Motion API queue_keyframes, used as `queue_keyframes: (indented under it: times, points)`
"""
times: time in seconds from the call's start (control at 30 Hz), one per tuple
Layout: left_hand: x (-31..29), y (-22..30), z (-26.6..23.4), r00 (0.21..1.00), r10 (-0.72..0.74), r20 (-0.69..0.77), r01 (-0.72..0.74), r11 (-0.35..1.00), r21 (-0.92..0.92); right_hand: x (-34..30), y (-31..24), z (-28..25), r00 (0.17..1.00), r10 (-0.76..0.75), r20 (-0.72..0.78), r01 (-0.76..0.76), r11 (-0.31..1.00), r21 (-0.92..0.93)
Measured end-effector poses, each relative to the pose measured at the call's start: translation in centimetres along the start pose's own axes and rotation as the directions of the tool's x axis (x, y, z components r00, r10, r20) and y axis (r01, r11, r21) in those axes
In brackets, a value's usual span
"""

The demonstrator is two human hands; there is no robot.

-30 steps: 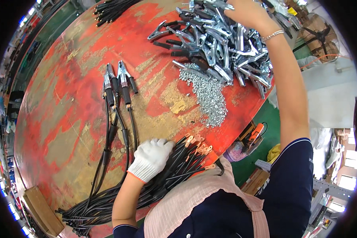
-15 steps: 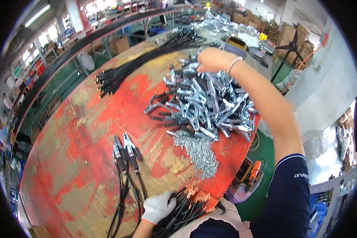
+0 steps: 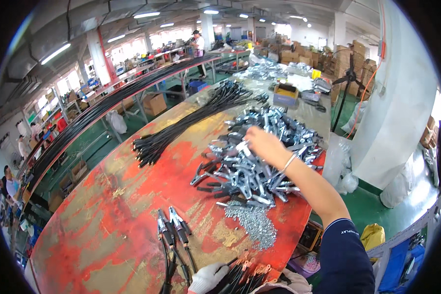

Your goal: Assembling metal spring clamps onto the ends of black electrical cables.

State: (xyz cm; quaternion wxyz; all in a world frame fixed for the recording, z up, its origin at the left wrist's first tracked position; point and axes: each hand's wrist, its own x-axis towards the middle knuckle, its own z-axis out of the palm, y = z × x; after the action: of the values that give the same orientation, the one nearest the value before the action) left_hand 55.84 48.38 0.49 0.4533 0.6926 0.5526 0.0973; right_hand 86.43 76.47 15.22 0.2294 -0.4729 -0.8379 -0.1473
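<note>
My bare right hand (image 3: 265, 147), with a bracelet at the wrist, reaches into a heap of metal spring clamps (image 3: 252, 174) with dark grips. Its fingers are closed on one clamp (image 3: 242, 146) at the near-left side of the heap; the fingertips are partly hidden. At the near edge my left hand (image 3: 208, 278), in a white glove, is closed around a black cable (image 3: 233, 261). Beside it lies a bundle of cables with copper lugs (image 3: 252, 274). Left of that hand, several cables with clamps fitted (image 3: 174, 228) rest on the red, worn table (image 3: 108, 230).
Small metal parts (image 3: 252, 225) lie spilled before the heap. A long bundle of black cables (image 3: 181, 125) stretches across the far left of the table. A small box (image 3: 285, 95) and plastic bags (image 3: 274, 68) sit at the back. A fan (image 3: 349, 78) and white pillar (image 3: 397, 108) stand right.
My right hand has come from the heap's far end to its nearer left side. The view has tilted up, so the table sits lower. My left hand stays by the lugged cables.
</note>
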Motion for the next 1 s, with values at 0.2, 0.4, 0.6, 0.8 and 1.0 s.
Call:
queue_keyframes:
  times: [0.2,0.4,0.6,0.8,1.0]
  points:
    - [2.1,-1.5,-0.3,0.997,0.011,0.074,-0.013,1.000,0.023,2.5,0.7,-1.2,0.997,-0.039,0.072,0.033,0.996,0.083]
    - [3.3,-1.6,0.6,0.982,0.022,0.189,-0.030,0.999,0.038,4.7,0.7,-2.0,0.991,-0.136,-0.016,0.137,0.984,0.113]
    - [1.5,-1.6,1.1,0.998,0.033,0.059,-0.034,0.999,0.018,5.0,-1.7,-3.5,0.983,0.161,-0.090,-0.126,0.941,0.315]
    - [2.6,-3.4,1.0,0.993,0.054,-0.104,-0.089,0.927,-0.364,-3.2,0.6,-1.8,0.882,0.472,-0.008,-0.273,0.524,0.807]
    - [3.0,-0.4,0.2,0.978,-0.082,0.191,0.092,0.995,-0.041,-13.3,-5.2,4.1,0.723,0.575,0.383,-0.293,-0.247,0.924]
